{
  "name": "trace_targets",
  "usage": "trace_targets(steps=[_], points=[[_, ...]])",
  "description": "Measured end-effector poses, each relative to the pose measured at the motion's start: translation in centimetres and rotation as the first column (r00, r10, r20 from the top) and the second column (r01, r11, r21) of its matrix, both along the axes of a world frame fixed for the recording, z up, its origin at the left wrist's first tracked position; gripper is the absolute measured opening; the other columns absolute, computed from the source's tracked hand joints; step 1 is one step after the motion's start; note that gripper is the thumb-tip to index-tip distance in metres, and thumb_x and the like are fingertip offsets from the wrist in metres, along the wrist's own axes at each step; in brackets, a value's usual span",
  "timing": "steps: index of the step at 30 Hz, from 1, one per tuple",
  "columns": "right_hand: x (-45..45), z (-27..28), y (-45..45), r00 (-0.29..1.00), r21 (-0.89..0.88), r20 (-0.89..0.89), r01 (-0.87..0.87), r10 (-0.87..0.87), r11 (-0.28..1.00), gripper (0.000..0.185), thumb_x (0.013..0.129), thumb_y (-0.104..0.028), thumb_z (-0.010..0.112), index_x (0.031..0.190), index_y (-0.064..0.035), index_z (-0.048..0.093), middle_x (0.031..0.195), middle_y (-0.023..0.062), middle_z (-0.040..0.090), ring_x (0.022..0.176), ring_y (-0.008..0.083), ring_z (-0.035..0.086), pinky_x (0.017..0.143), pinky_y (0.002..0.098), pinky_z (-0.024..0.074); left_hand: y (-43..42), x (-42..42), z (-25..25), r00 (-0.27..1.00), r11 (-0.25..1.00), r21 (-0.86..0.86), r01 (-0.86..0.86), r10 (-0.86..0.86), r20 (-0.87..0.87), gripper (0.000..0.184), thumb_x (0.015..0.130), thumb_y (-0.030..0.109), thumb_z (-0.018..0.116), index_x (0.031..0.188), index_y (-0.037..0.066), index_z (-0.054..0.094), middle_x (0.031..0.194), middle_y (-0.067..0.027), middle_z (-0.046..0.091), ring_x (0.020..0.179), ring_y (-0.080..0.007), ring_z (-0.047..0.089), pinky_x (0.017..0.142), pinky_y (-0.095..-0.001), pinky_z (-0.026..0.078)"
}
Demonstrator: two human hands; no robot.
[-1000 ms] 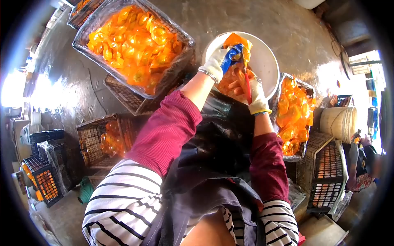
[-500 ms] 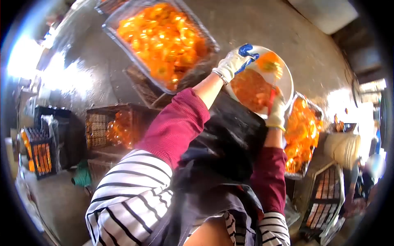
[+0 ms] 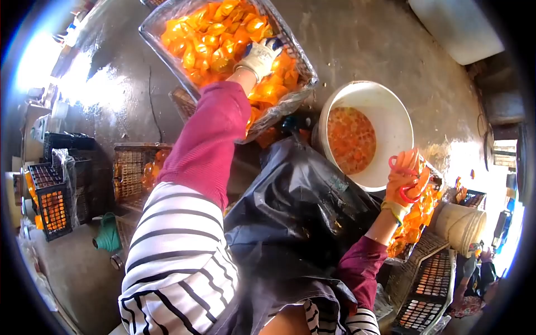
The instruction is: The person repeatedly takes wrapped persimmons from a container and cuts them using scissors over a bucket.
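My left hand (image 3: 261, 57), in a white glove with blue fingers, reaches down onto glossy orange pieces that look like peppers (image 3: 209, 39) in a plastic-lined crate (image 3: 301, 70). Its fingers look spread, partly lost among the pieces. My right hand (image 3: 403, 178), in an orange-stained glove, is closed around a red-handled tool (image 3: 412, 196) with loop-like parts; I cannot make out its blade. The hand is beside the rim of a white bucket (image 3: 391, 123). Inside the bucket lies wet orange-red pulp (image 3: 352, 139). Just right of this hand is another crate of orange pieces (image 3: 427, 204).
A black apron (image 3: 301, 195) covers my lap. Slatted crates stand at the left (image 3: 53, 209) and lower right (image 3: 427, 290). A brown crate (image 3: 131, 170), a green cone-like object (image 3: 106, 233) and a cream bucket (image 3: 460, 226) are nearby. The concrete floor (image 3: 357, 39) is wet.
My left hand has moved from above the bucket, where it was by an orange piece, to the left crate. My right hand has come out of the bucket to its right side with the red-handled tool.
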State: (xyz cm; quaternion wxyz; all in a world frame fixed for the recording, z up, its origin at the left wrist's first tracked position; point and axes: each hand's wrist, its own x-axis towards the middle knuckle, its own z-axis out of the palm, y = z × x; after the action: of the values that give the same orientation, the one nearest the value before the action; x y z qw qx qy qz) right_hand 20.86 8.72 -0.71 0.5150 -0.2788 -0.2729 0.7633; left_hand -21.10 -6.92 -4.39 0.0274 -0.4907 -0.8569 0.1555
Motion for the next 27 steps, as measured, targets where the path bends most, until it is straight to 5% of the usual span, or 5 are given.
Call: trace_targets(steps=[15, 22, 23, 24, 27], points=[[0.8, -2.7, 0.0, 0.950, 0.100, 0.024, -0.313, 0.312, 0.945, 0.050, 0.093, -0.039, 0.043, 0.121, 0.0026, 0.048, 0.128, 0.0158, 0.049, 0.117, 0.0268, 0.048, 0.102, 0.0412, 0.0366, 0.3, 1.8, -1.5, 0.994, 0.981, -0.190, 0.037, -0.017, 0.109, 0.050, 0.080, 0.037, 0.056, 0.122, 0.011, 0.051, 0.104, -0.0140, 0.064, 0.100, -0.0262, 0.060, 0.085, -0.0361, 0.045], [-0.2, -1.0, -0.5, 0.971, -0.101, 0.057, -0.227, 0.233, 0.969, 0.040, 0.091, -0.030, 0.051, 0.114, 0.0032, 0.051, 0.118, 0.0174, 0.055, 0.108, 0.0277, 0.054, 0.095, 0.0388, 0.0435, -5.6, -1.9, -4.9, 0.375, 0.432, 0.518, -0.739, -0.375, 0.848, 0.031, 0.089, 0.018, 0.056, 0.119, 0.011, 0.052, 0.099, -0.0008, 0.062, 0.084, -0.0155, 0.060, 0.070, -0.0263, 0.049], [-0.5, -0.7, -0.8, 0.963, -0.110, 0.082, -0.247, 0.257, 0.963, 0.039, 0.091, -0.029, 0.051, 0.114, 0.0025, 0.052, 0.117, 0.0171, 0.056, 0.107, 0.0271, 0.055, 0.093, 0.0380, 0.0444, -7.0, -1.1, -4.5, 0.813, 0.459, 0.834, -0.306, -0.329, 0.480, 0.032, 0.091, 0.015, 0.053, 0.123, 0.010, 0.050, 0.105, -0.0028, 0.060, 0.091, -0.0144, 0.058, 0.077, -0.0259, 0.049], [-1.0, -0.3, -1.1, 0.954, -0.117, 0.104, -0.269, 0.282, 0.956, 0.038, 0.091, -0.028, 0.051, 0.114, 0.0018, 0.052, 0.115, 0.0167, 0.056, 0.105, 0.0265, 0.056, 0.092, 0.0373, 0.0453, -7.3, 0.9, -1.3, 0.459, 0.367, 0.607, -0.705, -0.417, 0.785, 0.034, 0.092, 0.014, 0.051, 0.126, 0.008, 0.048, 0.114, -0.0047, 0.056, 0.100, -0.0127, 0.055, 0.088, -0.0259, 0.046], [-2.5, -0.9, -1.7, 0.848, 0.135, 0.404, -0.427, 0.344, 0.894, 0.036, 0.092, -0.028, 0.050, 0.115, 0.0005, 0.052, 0.110, 0.0163, 0.058, 0.098, 0.0257, 0.058, 0.081, 0.0340, 0.0481, -5.5, 1.9, -1.0, 0.549, 0.362, 0.730, -0.580, -0.489, 0.678, 0.034, 0.091, 0.012, 0.052, 0.124, 0.008, 0.050, 0.111, -0.0050, 0.059, 0.100, -0.0157, 0.056, 0.087, -0.0277, 0.046]])
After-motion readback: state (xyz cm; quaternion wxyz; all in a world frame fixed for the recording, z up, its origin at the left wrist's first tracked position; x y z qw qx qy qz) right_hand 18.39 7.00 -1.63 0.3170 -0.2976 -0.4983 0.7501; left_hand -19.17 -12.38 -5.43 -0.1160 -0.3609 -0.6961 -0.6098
